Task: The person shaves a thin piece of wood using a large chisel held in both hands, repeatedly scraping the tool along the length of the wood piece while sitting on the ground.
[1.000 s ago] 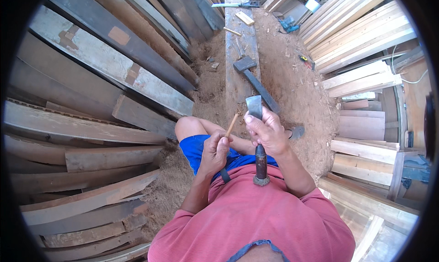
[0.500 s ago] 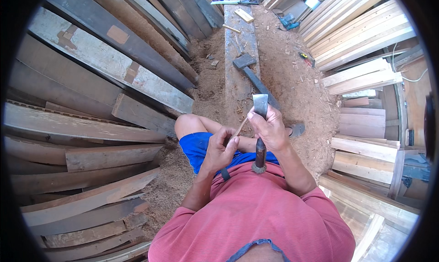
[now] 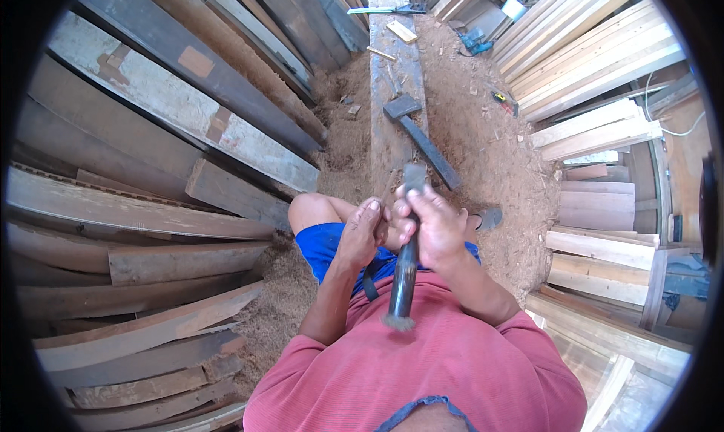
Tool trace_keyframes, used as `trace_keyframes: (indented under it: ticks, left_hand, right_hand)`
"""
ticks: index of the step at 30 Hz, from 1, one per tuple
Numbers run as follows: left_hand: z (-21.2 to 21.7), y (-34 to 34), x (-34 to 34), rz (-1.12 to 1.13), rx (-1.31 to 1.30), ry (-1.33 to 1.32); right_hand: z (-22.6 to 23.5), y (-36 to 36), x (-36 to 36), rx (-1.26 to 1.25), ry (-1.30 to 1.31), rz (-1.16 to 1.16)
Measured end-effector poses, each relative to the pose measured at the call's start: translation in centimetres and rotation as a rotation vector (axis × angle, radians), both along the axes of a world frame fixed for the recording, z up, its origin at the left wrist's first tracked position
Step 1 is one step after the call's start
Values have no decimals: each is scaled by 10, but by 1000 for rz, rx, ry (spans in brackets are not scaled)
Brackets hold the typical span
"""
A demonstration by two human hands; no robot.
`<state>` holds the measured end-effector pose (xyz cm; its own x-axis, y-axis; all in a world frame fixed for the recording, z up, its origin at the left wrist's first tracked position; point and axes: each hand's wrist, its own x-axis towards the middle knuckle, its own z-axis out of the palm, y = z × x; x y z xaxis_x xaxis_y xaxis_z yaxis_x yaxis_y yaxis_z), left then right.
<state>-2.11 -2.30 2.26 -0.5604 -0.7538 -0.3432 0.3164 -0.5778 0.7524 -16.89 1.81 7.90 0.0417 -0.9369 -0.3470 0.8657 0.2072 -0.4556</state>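
My right hand (image 3: 439, 228) is wrapped round a wood chisel (image 3: 406, 277). The chisel's dark handle slants toward my chest and ends in a frayed, mushroomed butt; its wide metal blade points away from me and is blurred. Close beside it, my left hand (image 3: 362, 232) is closed, with thumb and fingers pressed together. Whatever is in those fingers is hidden from this view. Just beyond both hands, a mallet (image 3: 431, 151) with a blocky head lies on a long, worn plank (image 3: 388, 149), its handle reaching over the right edge.
Farther along the plank are a wooden stick (image 3: 381, 53), a pale wood block (image 3: 402, 31) and a handsaw (image 3: 385, 10). A blue power tool (image 3: 475, 41) rests on the sawdust-covered floor (image 3: 501, 176). Boards (image 3: 196, 123) line the left, and pale lumber (image 3: 596, 55) is stacked right.
The chisel has tilted, its butt swinging left and toward me while the blade dropped lower and left. My hands have drawn closer; the thin wooden piece seen in my left fingers no longer shows.
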Motion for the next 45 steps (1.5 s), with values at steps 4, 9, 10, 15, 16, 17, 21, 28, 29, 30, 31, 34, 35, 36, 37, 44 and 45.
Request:
trace_keyframes:
  ticks: [4,9,10,15,16,17,21,28,29,30,31,34,35,36,37,44,45]
  left_hand:
    - [3,-4,-3,132,-595,-346]
    - [33,7,21,-75,-809,-485]
    - [37,9,21,-72,-809,-486]
    - [44,14,23,-11,-755,-427]
    - [45,14,26,-13,-737,-422]
    - [43,16,31,-13,-733,-423]
    - [24,30,62,-118,-996,-404]
    - [5,26,19,38,-507,-315]
    - [10,22,9,26,-542,-314]
    - [13,19,4,9,-572,-318]
    - [14,16,2,-17,-620,-332]
    - [25,11,2,-174,-381,-114]
    - [29,11,4,-240,-298,-135]
    - [26,12,3,-241,-298,-135]
    - [19,14,3,-243,-281,-120]
    - [11,18,-8,-120,64,185]
    - [10,14,-9,-118,62,186]
  right_hand:
    - [14,13,24,56,-24,163]
    - [30,26,23,-38,66,132]
    - [32,26,22,-39,66,134]
    - [40,28,20,-45,104,176]
    - [41,30,19,-42,103,176]
    - [41,33,17,-11,110,139]
    - [61,45,-31,-204,263,-185]
    - [23,5,-31,-55,867,15]
    - [20,2,-29,-92,887,37]
    - [18,1,-29,-93,888,28]
    - [16,-2,-31,-137,988,7]
    - [23,-7,-38,-176,1135,-38]
    - [22,-7,-42,-152,1110,-26]
    - [22,-7,-43,-133,1087,-12]
    - [22,-7,-44,-134,1087,-11]
    - [11,-6,-27,-34,603,-69]
    - [10,-5,-22,-36,422,-143]
